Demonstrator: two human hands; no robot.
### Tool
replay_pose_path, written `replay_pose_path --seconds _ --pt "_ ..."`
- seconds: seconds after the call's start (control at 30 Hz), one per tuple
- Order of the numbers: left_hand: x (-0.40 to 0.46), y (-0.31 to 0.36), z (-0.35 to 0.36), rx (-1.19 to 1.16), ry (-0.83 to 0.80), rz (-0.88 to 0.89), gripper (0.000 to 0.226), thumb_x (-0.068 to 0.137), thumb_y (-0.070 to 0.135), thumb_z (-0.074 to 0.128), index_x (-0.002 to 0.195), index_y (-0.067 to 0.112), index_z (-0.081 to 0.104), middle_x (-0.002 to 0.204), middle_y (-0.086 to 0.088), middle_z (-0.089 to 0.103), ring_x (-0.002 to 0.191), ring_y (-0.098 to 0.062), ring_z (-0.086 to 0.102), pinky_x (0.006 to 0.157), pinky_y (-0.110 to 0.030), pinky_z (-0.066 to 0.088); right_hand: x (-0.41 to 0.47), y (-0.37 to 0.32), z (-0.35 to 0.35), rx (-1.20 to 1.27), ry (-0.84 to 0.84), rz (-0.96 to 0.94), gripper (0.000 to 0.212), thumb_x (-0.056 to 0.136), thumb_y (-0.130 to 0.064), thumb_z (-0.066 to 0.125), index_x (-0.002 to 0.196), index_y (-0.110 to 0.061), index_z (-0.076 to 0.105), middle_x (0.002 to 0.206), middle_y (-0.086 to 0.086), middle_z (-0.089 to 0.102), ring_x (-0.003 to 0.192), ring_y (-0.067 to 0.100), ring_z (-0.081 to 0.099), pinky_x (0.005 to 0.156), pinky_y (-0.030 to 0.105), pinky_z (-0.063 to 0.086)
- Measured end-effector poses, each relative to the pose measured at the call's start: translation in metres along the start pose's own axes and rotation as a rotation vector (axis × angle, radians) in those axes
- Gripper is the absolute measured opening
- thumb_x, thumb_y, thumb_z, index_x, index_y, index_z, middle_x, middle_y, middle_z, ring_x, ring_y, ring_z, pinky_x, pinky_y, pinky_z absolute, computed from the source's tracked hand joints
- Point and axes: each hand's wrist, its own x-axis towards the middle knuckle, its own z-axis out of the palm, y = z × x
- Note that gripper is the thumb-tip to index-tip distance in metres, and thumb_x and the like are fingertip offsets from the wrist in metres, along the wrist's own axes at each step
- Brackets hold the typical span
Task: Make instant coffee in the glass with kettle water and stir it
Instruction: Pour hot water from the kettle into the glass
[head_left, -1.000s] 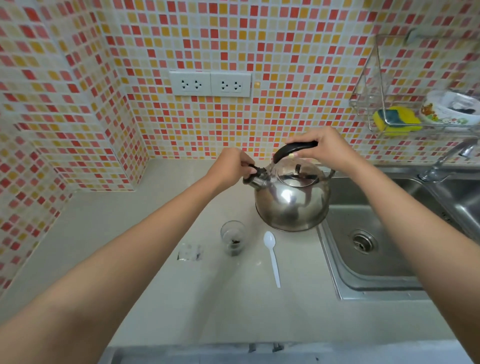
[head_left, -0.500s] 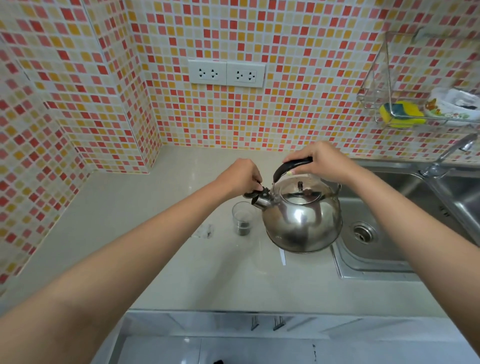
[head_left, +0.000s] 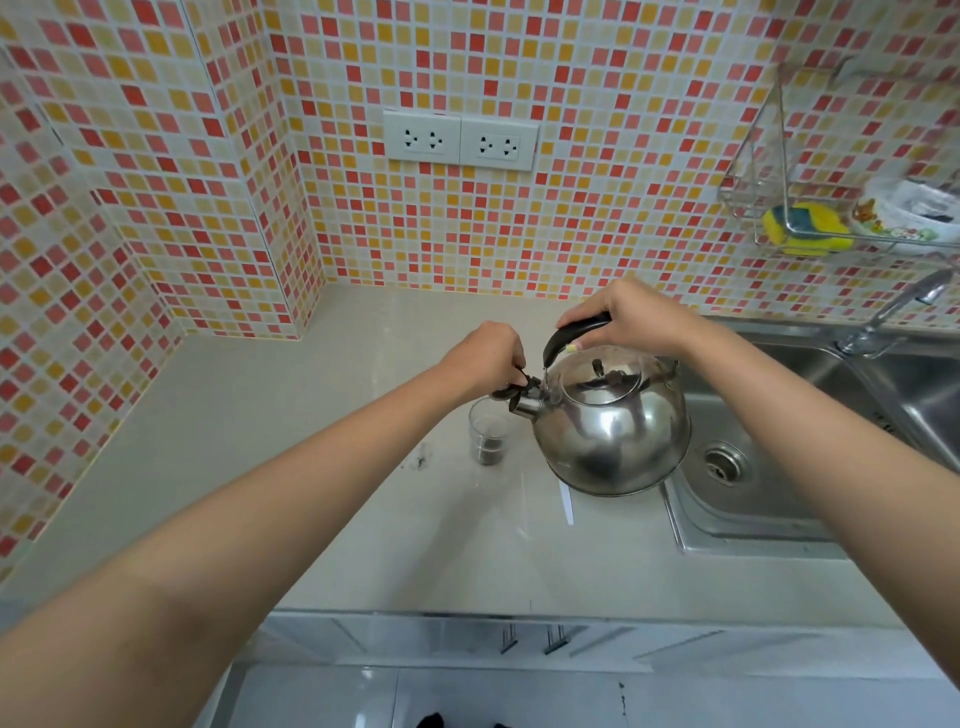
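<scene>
A shiny steel kettle (head_left: 613, 436) hangs above the counter (head_left: 322, 415), tilted left toward a small clear glass (head_left: 487, 431) with dark coffee powder at its bottom. My right hand (head_left: 628, 317) grips the kettle's black top handle. My left hand (head_left: 488, 358) pinches the black spout cap, holding it right above the glass rim. A white plastic spoon (head_left: 567, 504) lies on the counter, mostly hidden under the kettle. I see no water stream.
A torn empty sachet (head_left: 421, 457) lies left of the glass. A steel sink (head_left: 753, 467) with a tap (head_left: 893, 312) is on the right. A wire rack (head_left: 810, 218) on the tiled wall holds a sponge and a bowl. Wall sockets (head_left: 460, 140) sit above.
The kettle was lifted off the counter and carried left over the spoon, its spout now above the glass. My head pulled back, showing the counter's front edge.
</scene>
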Motion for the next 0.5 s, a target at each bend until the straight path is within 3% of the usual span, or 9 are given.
replay_pose_path --seconds 0.3,0.4,0.5 --pt "0.002 -0.004 0.007 -0.001 -0.020 -0.028 0.031 0.084 0.017 0.072 0.112 0.005 0.071 0.110 -0.014 0.071 0.099 -0.029 0.067 0.085 -0.036 0.055 0.006 0.000 0.006 -0.001 -0.034 0.016 0.034 0.079 -0.015 0.074 0.112 -0.023 0.070 0.110 -0.004 0.072 0.092 0.008 0.062 0.081 0.021 0.045" --pt "0.002 -0.004 0.009 0.004 -0.022 -0.030 0.032 0.083 0.017 0.073 0.113 0.005 0.071 0.111 -0.014 0.071 0.099 -0.029 0.067 0.085 -0.035 0.055 0.009 0.000 0.008 -0.017 -0.044 0.013 0.034 0.079 -0.017 0.074 0.112 -0.025 0.070 0.107 -0.007 0.072 0.077 -0.006 0.058 0.068 0.009 0.038" --pt "0.002 -0.005 0.010 0.008 -0.020 -0.031 0.032 0.083 0.017 0.073 0.112 0.005 0.071 0.110 -0.015 0.071 0.098 -0.030 0.067 0.084 -0.035 0.055 0.011 0.000 0.009 -0.043 -0.054 0.001 0.033 0.078 -0.019 0.074 0.111 -0.027 0.070 0.103 -0.009 0.072 0.071 -0.014 0.053 0.061 0.006 0.036"
